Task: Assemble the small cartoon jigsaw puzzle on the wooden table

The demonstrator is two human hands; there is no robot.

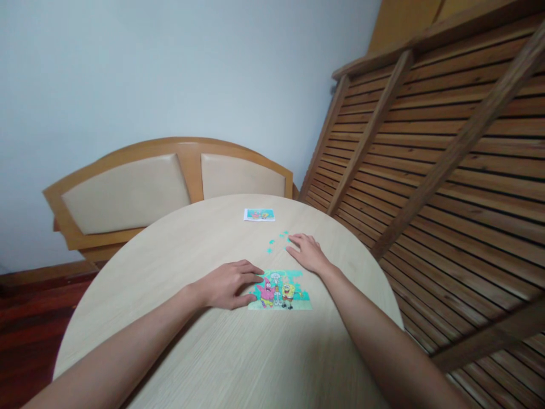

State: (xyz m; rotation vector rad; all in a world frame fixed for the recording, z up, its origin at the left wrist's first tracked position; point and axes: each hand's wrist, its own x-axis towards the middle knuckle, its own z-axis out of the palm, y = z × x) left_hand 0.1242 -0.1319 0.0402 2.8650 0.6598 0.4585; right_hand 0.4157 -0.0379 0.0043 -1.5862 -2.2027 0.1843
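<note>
A small cartoon jigsaw puzzle [283,291] lies on a round light-wood table [191,341], its upper right part unfilled. My left hand [227,284] rests flat at the puzzle's left edge, fingers stretched out and touching it. My right hand [307,251] lies palm down just beyond the puzzle's upper right, fingertips on a loose turquoise piece. Several loose turquoise pieces [272,244] are scattered beside those fingers.
A small reference picture [259,215] lies near the table's far edge. A wooden bench back with beige pads [170,187] stands behind the table. A slatted wooden frame [447,170] leans close on the right. Dark red wooden floor [29,324] shows at left.
</note>
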